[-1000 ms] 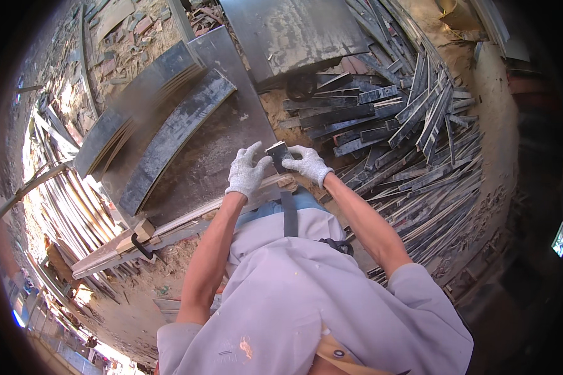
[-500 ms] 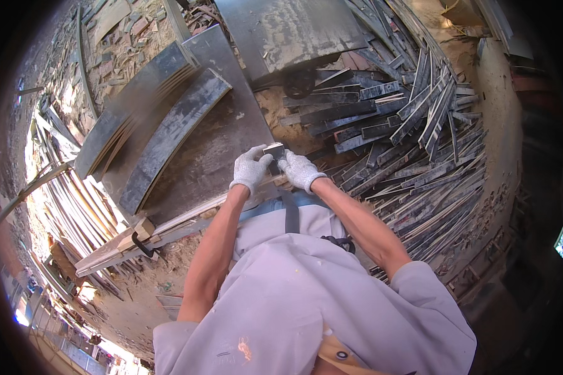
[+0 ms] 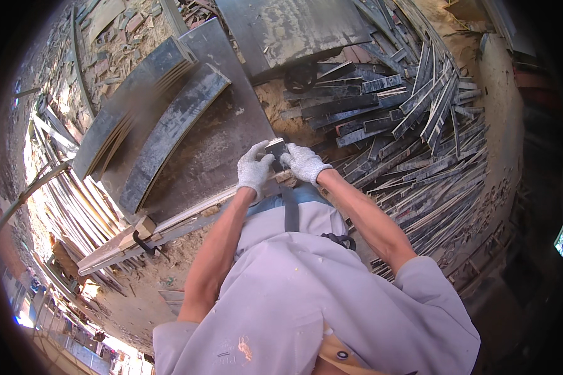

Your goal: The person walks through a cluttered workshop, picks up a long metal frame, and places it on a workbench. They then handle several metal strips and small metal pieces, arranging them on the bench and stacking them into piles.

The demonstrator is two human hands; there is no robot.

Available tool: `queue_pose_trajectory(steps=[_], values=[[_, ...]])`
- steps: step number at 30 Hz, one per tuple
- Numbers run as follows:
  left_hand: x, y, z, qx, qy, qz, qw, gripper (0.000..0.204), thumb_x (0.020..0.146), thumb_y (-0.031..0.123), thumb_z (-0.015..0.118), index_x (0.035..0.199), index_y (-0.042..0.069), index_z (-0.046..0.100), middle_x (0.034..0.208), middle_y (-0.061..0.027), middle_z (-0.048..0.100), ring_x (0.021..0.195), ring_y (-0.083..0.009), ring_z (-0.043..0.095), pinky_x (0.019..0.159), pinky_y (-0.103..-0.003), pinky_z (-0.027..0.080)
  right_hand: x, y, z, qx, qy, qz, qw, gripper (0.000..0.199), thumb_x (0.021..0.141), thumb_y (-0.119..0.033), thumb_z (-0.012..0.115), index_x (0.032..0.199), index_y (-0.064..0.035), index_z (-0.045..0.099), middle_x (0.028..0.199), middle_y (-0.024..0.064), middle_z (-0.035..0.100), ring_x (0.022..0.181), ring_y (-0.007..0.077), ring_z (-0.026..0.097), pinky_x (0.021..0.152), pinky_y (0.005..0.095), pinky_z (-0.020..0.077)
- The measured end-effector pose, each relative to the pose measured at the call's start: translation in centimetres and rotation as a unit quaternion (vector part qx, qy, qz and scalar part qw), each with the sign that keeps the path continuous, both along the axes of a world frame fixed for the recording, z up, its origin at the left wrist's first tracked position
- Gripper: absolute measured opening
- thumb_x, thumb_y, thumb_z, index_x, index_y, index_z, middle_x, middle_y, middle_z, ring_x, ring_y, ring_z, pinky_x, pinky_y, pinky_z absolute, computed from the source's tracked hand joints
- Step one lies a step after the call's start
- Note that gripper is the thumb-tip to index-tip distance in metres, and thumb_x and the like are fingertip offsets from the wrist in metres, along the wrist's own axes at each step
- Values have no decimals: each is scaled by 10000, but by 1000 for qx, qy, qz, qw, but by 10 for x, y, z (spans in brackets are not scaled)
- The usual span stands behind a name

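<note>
Both my hands wear white knitted gloves and meet at the near right corner of a dark board-topped bench (image 3: 222, 140). Between them is a small dark block (image 3: 276, 150) with a pale wooden edge at its far end. My left hand (image 3: 254, 169) grips the block from the left, fingers curled beside it. On the other side my right hand (image 3: 303, 163) closes on it, thumb toward its face. The fingers partly hide the block's lower part. Left of my hands, a curved dark plank (image 3: 176, 134) lies on the bench, beside a stack of similar curved boards (image 3: 122, 119).
A large heap of dark-faced wooden strips (image 3: 413, 144) spreads at the right. Beyond the bench stands another dark panel surface (image 3: 300, 31). A wood block (image 3: 145, 226) and a black hook-shaped piece (image 3: 142, 245) sit at the bench's near left edge. Pale strips (image 3: 84, 200) lie farther left.
Both hands and the small block have shifted slightly to the right in the picture. The hold on the block looks much the same.
</note>
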State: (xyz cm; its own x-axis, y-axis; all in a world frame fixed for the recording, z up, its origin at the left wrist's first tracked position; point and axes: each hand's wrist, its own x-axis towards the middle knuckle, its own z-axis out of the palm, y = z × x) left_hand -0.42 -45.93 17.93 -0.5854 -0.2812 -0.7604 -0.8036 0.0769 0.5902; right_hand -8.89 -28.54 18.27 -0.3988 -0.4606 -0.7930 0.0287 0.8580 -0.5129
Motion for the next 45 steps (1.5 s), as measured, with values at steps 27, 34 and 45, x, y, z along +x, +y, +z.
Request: queue_pose_trajectory(steps=[27, 34, 45], values=[[-11, 13, -14, -53, 94, 74, 991, 472, 894, 34, 727, 1345, 168, 693, 924, -69, 713, 807, -148, 674, 732, -342, 587, 60, 32, 21, 59, -39, -139, 988, 947, 1019, -789, 322, 758, 15, 750, 700, 237, 713, 772, 406, 747, 826, 506, 572], [-15, 12, -3, -51, 110, 72, 990, 444, 902, 52, 729, 1332, 156, 695, 936, -64, 694, 825, -161, 649, 763, -345, 574, 102, -33, 28, 1, -172, -408, 897, 578, 1069, -562, 531, 814, -71, 699, 600, 47, 638, 454, 163, 583, 420, 361, 431], [-44, 11, 6, -133, 173, 55, 974, 291, 1015, 182, 688, 1299, 125, 714, 1060, -111, 773, 941, -186, 702, 852, -345, 563, 81, -37, 19, -26, -136, -402, 905, 678, 1048, -597, 525, 771, -14, 731, 591, 113, 664, 541, 274, 679, 533, 458, 503]])
